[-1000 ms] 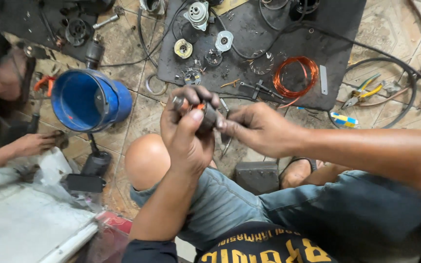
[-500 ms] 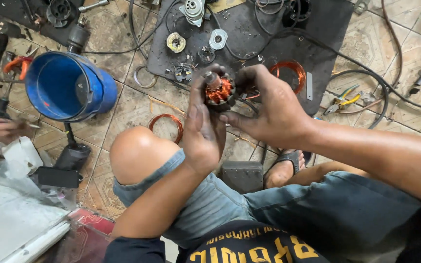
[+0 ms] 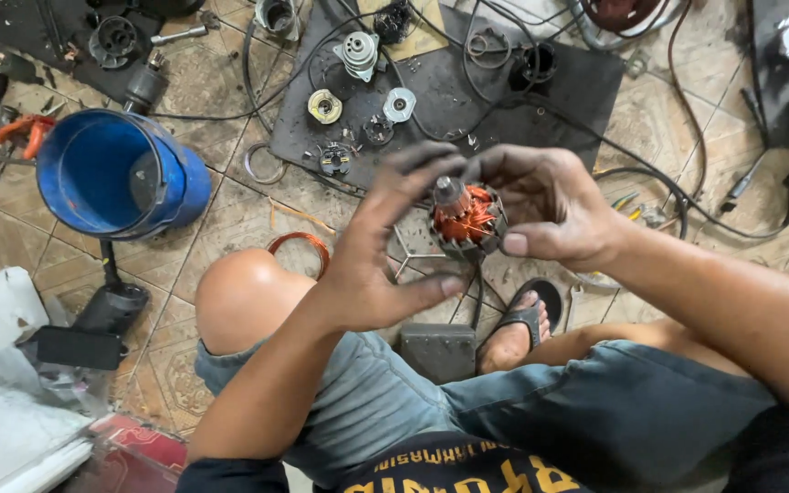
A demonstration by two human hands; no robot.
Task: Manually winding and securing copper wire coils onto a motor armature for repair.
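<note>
At frame centre: I see motor armature [image 3: 466, 222], copper windings exposed, grasped between both hands. Left hand [image 3: 385, 246] cups lower side; right hand [image 3: 545, 210] pinches right edge. Blue bucket [image 3: 116, 173] upper left.

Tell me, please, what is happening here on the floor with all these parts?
A person sits on a tiled floor holding a small motor armature with copper windings up in front of them. The right hand grips it from the side, while the left hand curls around its other side, fingers spread. Beyond lie a blue bucket on its side, a dark mat with loose motor parts and cables, and a coil of copper wire by the knee.
</note>
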